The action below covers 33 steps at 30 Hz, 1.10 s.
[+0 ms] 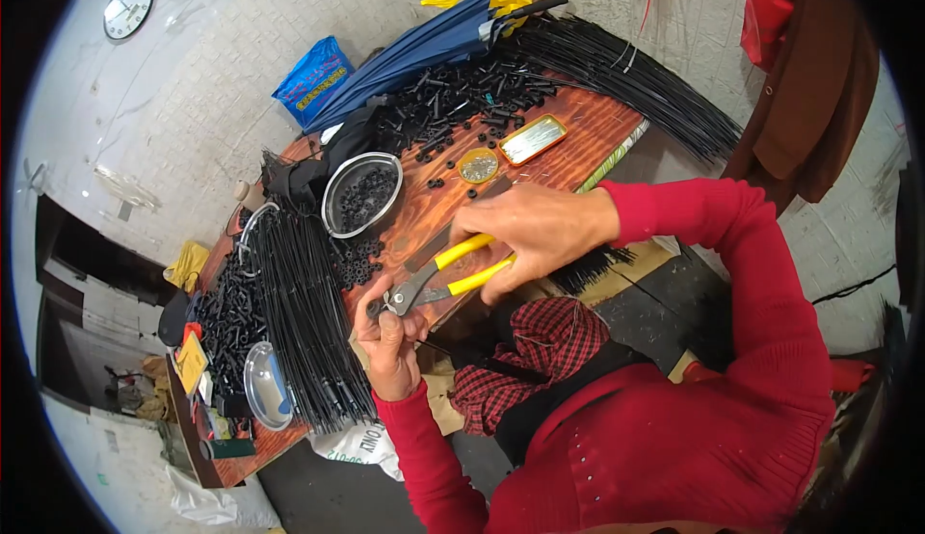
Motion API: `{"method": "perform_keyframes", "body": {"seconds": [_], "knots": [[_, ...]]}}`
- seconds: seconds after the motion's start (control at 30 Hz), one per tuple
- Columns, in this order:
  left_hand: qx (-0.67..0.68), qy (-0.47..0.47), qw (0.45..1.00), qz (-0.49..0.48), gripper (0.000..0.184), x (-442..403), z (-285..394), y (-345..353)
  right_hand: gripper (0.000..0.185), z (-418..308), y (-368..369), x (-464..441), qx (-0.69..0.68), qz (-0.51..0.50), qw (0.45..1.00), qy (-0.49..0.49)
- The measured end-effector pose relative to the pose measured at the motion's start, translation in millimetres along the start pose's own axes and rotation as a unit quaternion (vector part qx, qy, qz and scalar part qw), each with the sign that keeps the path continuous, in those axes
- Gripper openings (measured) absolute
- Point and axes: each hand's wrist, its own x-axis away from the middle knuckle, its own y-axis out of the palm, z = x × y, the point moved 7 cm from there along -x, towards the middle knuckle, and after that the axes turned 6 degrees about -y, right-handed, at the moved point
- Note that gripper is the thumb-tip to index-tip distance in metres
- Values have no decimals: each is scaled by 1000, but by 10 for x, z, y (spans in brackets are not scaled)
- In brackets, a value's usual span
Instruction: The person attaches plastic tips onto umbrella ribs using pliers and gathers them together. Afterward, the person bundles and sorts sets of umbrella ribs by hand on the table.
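My right hand is wrapped round the yellow handles of a pair of pliers, whose handles stand apart. The dark jaws point down and left to my left hand. Its thumb and fingers are pinched together at the jaw tips, round a small dark piece too small to name. Just beyond the hands, a metal bowl holds small black rings, and more loose black rings lie beside it. A round yellow tin of small metal bits and a rectangular tin of thin silvery pieces sit on the wooden table.
A bundle of long black rods lies left of my hands, another bundle at the far right. Black tubular pieces are heaped behind, near a folded blue umbrella. A clear-lidded dish stands near the left edge. Checked cloth covers my lap.
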Motion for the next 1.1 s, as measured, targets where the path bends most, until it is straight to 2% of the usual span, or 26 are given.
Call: {"method": "perform_keyframes", "body": {"seconds": [0.17,0.2,0.23,0.27,0.33,0.4,0.43,0.47,0.53,0.6,0.63,0.67,0.73,0.77,0.8,0.83,0.87,0.9,1.0,1.1], "knots": [[20,-8,998,-54,52,34,-18,70,45,-44,-43,96,69,-6,998,-14],[19,-13,998,-55,52,51,-24,71,46,236,240,223,-331,-138,909,212],[17,-22,997,-66,53,61,-45,86,47,112,502,450,-653,-237,607,386],[16,-28,997,-76,54,60,-59,100,47,102,490,467,-651,-237,609,386],[13,-36,996,-80,55,47,-60,124,48,124,339,383,-487,-231,762,360],[7,-27,997,-70,55,46,-57,106,50,120,228,318,-309,-208,873,314],[5,-16,998,-63,55,24,-54,97,49,139,77,216,-118,-124,968,183],[4,-4,998,-58,54,3,-44,96,49,131,73,226,-116,-122,968,184],[16,-9,997,-70,55,-14,-38,109,49,-19,-52,141,29,-83,993,76],[35,-27,995,-87,56,23,-47,112,49,-218,-121,82,166,-45,984,-35],[35,-30,995,-88,56,54,-47,116,49,-5,17,161,-197,-128,953,190],[28,-37,994,-100,56,86,-39,134,49,-57,230,336,-524,-183,741,377],[22,-34,992,-124,57,84,-43,198,52,-32,426,419,-641,-223,639,362],[15,-27,993,-111,57,66,-61,170,52,-14,420,445,-642,-225,638,362],[14,-27,994,-108,57,63,-70,162,54,15,299,363,-479,-234,774,342],[5,-25,996,-91,57,55,-71,135,55,66,168,282,-296,-230,875,307],[-2,-22,997,-77,58,35,-69,118,56,56,-12,139,58,-130,989,28],[-8,-18,998,-65,58,16,-70,107,56,50,-19,138,59,-129,989,30],[11,-26,996,-83,59,6,-76,85,59,91,93,193,-202,-187,945,176],[15,-30,994,-104,59,25,-70,122,63,7,278,325,-452,-221,808,306]]}}
